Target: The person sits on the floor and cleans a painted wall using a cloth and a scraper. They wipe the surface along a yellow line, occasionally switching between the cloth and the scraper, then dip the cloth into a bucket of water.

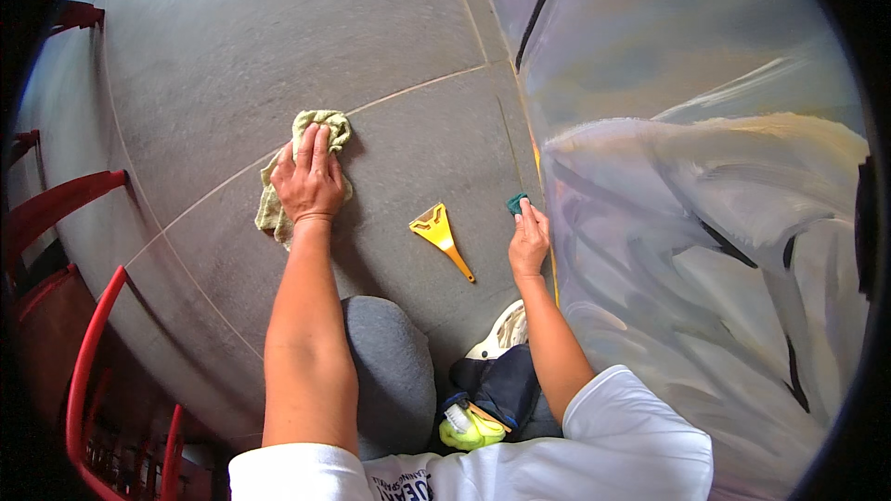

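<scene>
My left hand [310,177] presses a crumpled pale green cloth [270,212] onto the grey tiled floor, its fingers sunk into the bunched upper end. Between my fingertips, my right hand [529,245] pinches a small dark green scouring pad [516,203] close to the foot of the painted wall. A yellow plastic scraper [440,236] with a wide blade end lies on the floor between my hands. Its blade points away from me, and neither hand touches it.
A painted wall [661,223] rises along the right. Red chair-like frames [97,348] stand at the left. My bent knee [388,362], a pale shoe [507,330] and a dark pouch [498,383] holding a yellow-green cloth [473,431] are close to my body.
</scene>
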Tool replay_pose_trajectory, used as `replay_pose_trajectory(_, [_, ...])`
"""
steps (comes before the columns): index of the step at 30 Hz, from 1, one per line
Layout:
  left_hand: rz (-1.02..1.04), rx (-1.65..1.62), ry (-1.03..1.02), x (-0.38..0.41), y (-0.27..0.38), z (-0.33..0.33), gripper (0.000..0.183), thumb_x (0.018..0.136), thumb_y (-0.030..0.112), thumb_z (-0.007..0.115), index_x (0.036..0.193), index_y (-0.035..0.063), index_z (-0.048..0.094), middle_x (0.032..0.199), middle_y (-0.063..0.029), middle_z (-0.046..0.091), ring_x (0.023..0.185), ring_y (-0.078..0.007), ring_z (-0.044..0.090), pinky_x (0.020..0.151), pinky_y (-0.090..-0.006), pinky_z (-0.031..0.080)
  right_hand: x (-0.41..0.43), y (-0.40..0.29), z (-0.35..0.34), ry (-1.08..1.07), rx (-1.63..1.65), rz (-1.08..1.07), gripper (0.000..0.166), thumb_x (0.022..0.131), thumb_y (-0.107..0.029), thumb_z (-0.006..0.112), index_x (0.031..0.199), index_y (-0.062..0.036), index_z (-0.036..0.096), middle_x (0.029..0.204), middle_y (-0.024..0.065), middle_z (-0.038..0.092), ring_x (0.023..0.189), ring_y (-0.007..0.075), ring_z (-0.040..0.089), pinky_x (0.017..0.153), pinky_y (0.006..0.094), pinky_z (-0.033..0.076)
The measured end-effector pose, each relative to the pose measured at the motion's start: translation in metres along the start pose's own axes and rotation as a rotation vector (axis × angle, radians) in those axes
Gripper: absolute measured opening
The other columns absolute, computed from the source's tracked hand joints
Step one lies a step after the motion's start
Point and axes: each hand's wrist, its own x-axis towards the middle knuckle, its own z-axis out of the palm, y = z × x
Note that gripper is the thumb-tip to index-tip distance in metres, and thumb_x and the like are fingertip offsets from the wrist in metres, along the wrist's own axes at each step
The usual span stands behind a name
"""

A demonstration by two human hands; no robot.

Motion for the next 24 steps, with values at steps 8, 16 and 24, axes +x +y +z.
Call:
replay_pose_trajectory(8, [0.003, -0.025, -0.009, 0.003, 0.005, 0.002, 0.048, 0.076, 0.025, 0.060, 0.123, 0.0266, 0.052, 0.128, 0.0086, 0.048, 0.111, -0.0223, 0.046, 0.092, -0.0381, 0.034, 0.170, -0.063, 0.056, 0.134, 0.060, -0.279, 0.029, 0.081, -0.003, 0.058, 0.110, -0.0056, 0.060, 0.092, 0.0145, 0.059, 0.087, 0.0298, 0.055, 0.076, 0.0390, 0.046])
replay_pose_trajectory(16, [-0.019, -0.003, -0.044, -0.001, -0.003, 0.000, 0.049, 0.076, 0.025, 0.060, 0.124, 0.0266, 0.051, 0.130, 0.0088, 0.047, 0.113, -0.0219, 0.044, 0.092, -0.0384, 0.034, 0.088, -0.045, 0.039, 0.022, 0.108, -0.131, 0.029, 0.082, -0.005, 0.057, 0.111, -0.0066, 0.060, 0.092, 0.0151, 0.059, 0.088, 0.0306, 0.055, 0.077, 0.0397, 0.045])
replay_pose_trajectory(24, [0.004, -0.010, 0.005, 0.001, 0.003, 0.002, 0.048, 0.076, 0.025, 0.060, 0.123, 0.0269, 0.053, 0.127, 0.0093, 0.049, 0.110, -0.0224, 0.046, 0.091, -0.0382, 0.035, 0.185, -0.072, 0.062, 0.065, 0.071, -0.188, 0.027, 0.081, -0.006, 0.058, 0.108, -0.0057, 0.061, 0.090, 0.0156, 0.058, 0.088, 0.0314, 0.055, 0.077, 0.0389, 0.045])
